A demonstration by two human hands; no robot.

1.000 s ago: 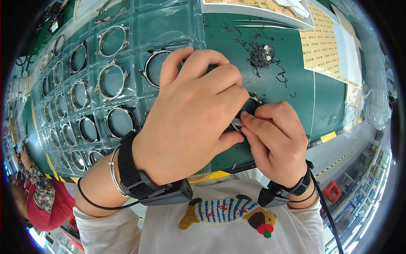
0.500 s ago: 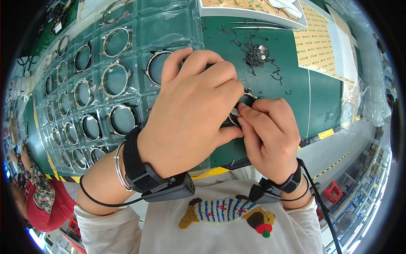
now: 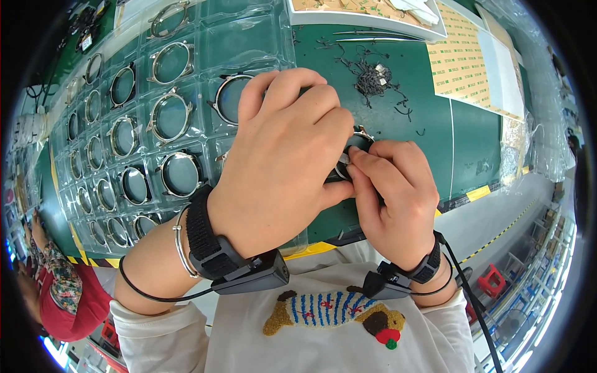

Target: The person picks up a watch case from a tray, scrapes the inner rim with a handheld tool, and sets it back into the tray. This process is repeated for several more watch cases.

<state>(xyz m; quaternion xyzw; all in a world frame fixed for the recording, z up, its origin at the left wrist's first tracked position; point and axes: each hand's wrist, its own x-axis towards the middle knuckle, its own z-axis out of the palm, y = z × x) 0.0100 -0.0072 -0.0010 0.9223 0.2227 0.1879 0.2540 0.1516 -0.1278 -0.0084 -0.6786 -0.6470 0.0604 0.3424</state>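
Note:
My left hand (image 3: 283,165) is curled over a round watch case (image 3: 362,134), gripping it between thumb and fingers above the green table. Most of the case is hidden behind my fingers; its dark rim and metal lugs show at the upper right. The thumb and index finger of my right hand (image 3: 401,196) are pinched together at the case's inner edge. A small pale piece (image 3: 344,159) shows by the right fingertips; its kind is too small to make out. Beside my left hand lies a clear plastic tray (image 3: 245,38) with several watch cases (image 3: 169,116) in its pockets.
Beyond my hands sits a tangle of thin black strips (image 3: 372,79), with tweezers (image 3: 373,40) farther back. A white box (image 3: 367,18) stands at the far edge. Yellow printed adhesive sheets (image 3: 463,65) lie at the right. At far left another person's sleeve (image 3: 65,283) shows.
Both hands keep their hold on the watch case, and the right fingertips have shifted very slightly at its edge. The whole view has moved a little.

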